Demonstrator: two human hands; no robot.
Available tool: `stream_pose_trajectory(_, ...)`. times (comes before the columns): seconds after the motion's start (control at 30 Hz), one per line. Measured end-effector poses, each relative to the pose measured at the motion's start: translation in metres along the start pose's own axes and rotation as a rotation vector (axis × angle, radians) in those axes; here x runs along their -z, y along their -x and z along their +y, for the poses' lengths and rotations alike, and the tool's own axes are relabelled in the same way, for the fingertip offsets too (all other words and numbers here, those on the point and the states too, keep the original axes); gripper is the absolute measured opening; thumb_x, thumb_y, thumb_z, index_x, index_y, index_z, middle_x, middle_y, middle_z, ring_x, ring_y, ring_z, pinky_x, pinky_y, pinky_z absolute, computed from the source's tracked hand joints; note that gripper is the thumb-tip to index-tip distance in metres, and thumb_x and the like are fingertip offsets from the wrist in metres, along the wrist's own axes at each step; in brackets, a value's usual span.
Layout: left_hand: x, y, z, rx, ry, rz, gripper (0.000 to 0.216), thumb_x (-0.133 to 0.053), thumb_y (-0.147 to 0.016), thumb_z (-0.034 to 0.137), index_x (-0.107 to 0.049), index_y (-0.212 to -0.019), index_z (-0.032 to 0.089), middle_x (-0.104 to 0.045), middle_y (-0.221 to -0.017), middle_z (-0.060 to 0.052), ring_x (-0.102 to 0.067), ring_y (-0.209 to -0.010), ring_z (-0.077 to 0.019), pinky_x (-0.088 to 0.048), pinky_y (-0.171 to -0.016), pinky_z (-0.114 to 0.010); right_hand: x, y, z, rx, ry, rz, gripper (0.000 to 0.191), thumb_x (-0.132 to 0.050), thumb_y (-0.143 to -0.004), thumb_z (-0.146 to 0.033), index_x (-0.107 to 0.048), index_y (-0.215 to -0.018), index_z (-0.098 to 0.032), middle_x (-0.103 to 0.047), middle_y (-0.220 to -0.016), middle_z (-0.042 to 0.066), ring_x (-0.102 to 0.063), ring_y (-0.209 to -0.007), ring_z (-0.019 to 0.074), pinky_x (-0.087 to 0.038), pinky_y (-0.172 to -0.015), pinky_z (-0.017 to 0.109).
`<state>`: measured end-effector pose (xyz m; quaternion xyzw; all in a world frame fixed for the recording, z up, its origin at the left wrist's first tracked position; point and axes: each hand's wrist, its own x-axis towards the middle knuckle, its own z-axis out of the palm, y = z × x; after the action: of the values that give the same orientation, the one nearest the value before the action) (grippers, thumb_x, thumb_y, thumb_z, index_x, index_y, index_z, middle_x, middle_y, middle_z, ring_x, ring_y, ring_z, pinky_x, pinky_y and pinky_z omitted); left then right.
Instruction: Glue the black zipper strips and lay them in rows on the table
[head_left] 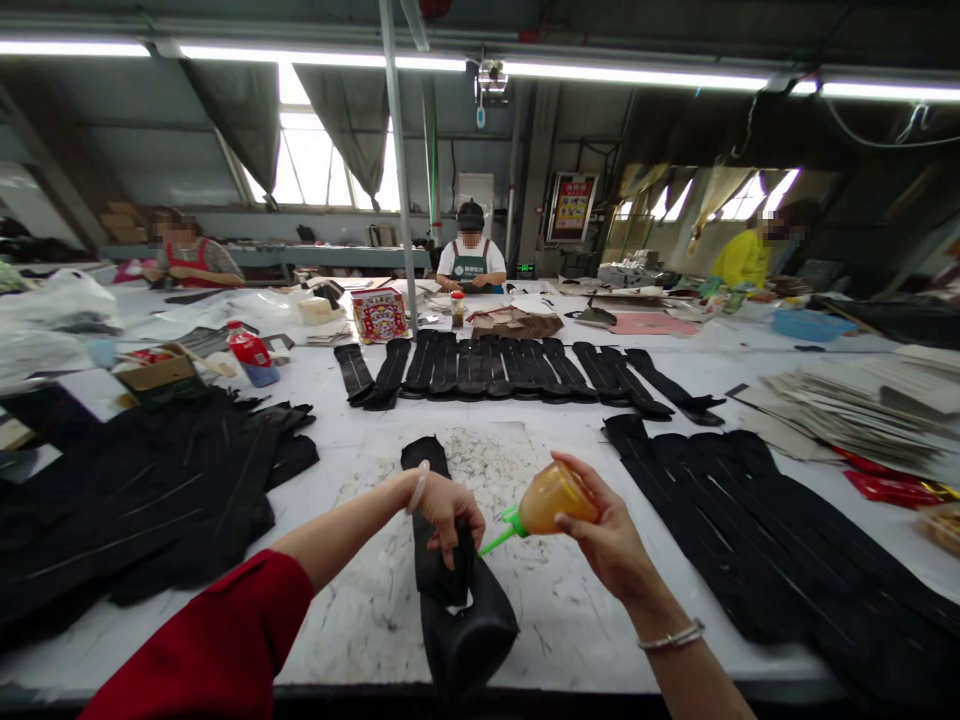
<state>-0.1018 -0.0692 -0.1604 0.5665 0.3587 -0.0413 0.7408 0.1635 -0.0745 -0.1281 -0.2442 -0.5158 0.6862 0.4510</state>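
A black boot upper [469, 640] lies lengthwise on the table in front of me, its rounded end towards me. My left hand [450, 510] bends over it, fingers closed on a folded edge of the black material near the opening. A small whitish patch shows just below those fingers. In my right hand [607, 530] is a squeeze bottle [559, 498] of amber liquid, tilted on its side. Its thin green nozzle points down to the left, with the tip close to the black material beside my left hand; whether it touches I cannot tell.
Black pieces [487, 370] stand in a row across the table, with more piled at left [150, 500] and right [750, 520]. A red bottle [251, 352] and stacked grey sheets [862, 405] lie farther off. Several people work beyond, one in a green apron [470, 268].
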Motion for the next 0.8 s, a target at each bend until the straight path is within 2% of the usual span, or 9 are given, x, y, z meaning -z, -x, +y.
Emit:
stream_pose_trajectory(0.17, 0.0, 0.001, -0.001, -0.05, -0.028, -0.012, 0.041, -0.093, -0.043, 0.021, -0.069, -0.076, 0.017, -0.069, -0.057, 0.004, -0.059, -0.04, -0.0132, -0.049, -0.038, -0.021, -0.006, -0.008, -0.003, 0.007, 0.128, -0.069, 0.067, -0.089, -0.055, -0.02, -0.065, -0.118, -0.028, -0.065, -0.102, 0.0, -0.06, -0.082, 0.0163, -0.052, -0.071, 0.026)
stream_pose_trajectory(0.33, 0.0, 0.0, -0.001, -0.067, -0.049, -0.026, 0.036, -0.091, -0.047, 0.025, -0.067, -0.073, 0.018, -0.068, -0.053, 0.004, -0.059, -0.038, -0.0145, -0.049, -0.037, -0.022, -0.014, -0.016, -0.004, 0.015, 0.202, -0.104, 0.068, -0.086, -0.056, -0.015, -0.063, -0.12, -0.026, -0.065, -0.1, -0.001, -0.06, -0.084, 0.0175, -0.052, -0.075, 0.028)
stream_pose_trajectory(0.43, -0.001, 0.001, 0.0, -0.059, -0.058, -0.015, 0.035, -0.09, -0.05, 0.026, -0.067, -0.074, 0.017, -0.066, -0.05, 0.004, -0.059, -0.038, -0.0147, -0.047, -0.036, -0.02, -0.017, -0.022, -0.003, 0.019, 0.201, -0.141, 0.067, -0.084, -0.057, -0.015, -0.063, -0.119, -0.026, -0.066, -0.098, -0.001, -0.061, -0.082, 0.0178, -0.052, -0.074, 0.029)
stream_pose_trajectory(0.6, -0.003, 0.003, 0.001, -0.05, -0.065, -0.003, 0.035, -0.09, -0.049, 0.023, -0.068, -0.076, 0.018, -0.068, -0.053, 0.003, -0.059, -0.038, -0.0143, -0.048, -0.037, -0.022, -0.015, -0.031, -0.004, -0.001, 0.175, -0.187, 0.06, -0.082, -0.06, -0.015, -0.065, -0.117, -0.024, -0.067, -0.102, 0.0, -0.062, -0.09, 0.0204, -0.05, -0.084, 0.035)
stream_pose_trajectory(0.8, -0.004, 0.003, 0.003, -0.027, -0.058, 0.034, 0.032, -0.088, -0.05, 0.019, -0.068, -0.074, 0.017, -0.069, -0.053, 0.002, -0.06, -0.04, -0.0155, -0.048, -0.037, -0.021, -0.013, -0.041, 0.002, -0.022, 0.121, -0.164, 0.059, -0.084, -0.06, -0.019, -0.066, -0.116, -0.023, -0.068, -0.098, 0.001, -0.062, -0.089, 0.0198, -0.048, -0.085, 0.035)
